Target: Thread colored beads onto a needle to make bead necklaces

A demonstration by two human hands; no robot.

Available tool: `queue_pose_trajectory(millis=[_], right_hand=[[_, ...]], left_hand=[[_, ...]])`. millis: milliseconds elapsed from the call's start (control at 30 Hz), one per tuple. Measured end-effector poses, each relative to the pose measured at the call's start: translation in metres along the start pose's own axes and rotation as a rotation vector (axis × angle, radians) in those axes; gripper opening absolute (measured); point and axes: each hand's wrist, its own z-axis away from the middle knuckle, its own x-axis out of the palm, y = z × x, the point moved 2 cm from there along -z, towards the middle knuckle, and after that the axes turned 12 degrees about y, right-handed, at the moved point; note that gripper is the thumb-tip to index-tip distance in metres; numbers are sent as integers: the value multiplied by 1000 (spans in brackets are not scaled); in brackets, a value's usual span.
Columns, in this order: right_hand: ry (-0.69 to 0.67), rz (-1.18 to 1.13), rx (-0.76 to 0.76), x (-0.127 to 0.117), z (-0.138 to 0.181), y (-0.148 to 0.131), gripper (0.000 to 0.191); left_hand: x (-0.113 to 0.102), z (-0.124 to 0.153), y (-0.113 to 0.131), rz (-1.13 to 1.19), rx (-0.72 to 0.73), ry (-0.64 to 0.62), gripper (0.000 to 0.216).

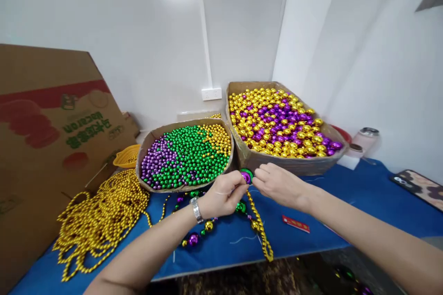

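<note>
Between my hands is a round purple and green piece [247,176] of a bead necklace. My left hand [224,193], with a silver watch [196,209] on its wrist, is closed in a pinch at the piece's left side. On the other side my right hand [273,183] is closed too, knuckles up. The fingers hide exactly what each one pinches. A loop of small gold beads [263,235] hangs below the piece onto the blue cloth. Larger beads of the strand, among them a purple bead [194,239] and a gold bead [209,226], lie under my left wrist.
Behind my hands stand a box of small green, purple and gold beads [147,147] and a bigger box of gold and purple beads [294,162]. Gold bead strands [107,216] are heaped at left beside a large carton [44,147]. A red packet [296,224] and a phone [420,189] lie at right.
</note>
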Motion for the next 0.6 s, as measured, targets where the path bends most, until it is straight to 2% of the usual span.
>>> queue_pose_trajectory(millis=[100,267,367,433,467,500,600], right_hand=[[38,-378,361,-2,9,-2,16],[90,-598,660,13,29,-36,29],[218,-858,886,39,41,-67,38],[453,-1293,1147,61,47,-83,36],[537,-1404,1218,72,50,-88,36],[602,-1466,1262,81,51,-91,36],[673,-1388,1260,99,54,-88,37]], left_hand=[[15,5,-3,-104,138,-47,13],[36,14,-15,-224,276,-60,14],[42,16,-16,-191,265,-39,16],[42,17,-14,-142,230,-24,15],[42,17,-12,-117,203,-17,14],[40,17,-11,-94,168,-10,13],[35,18,-6,-34,66,4,12]])
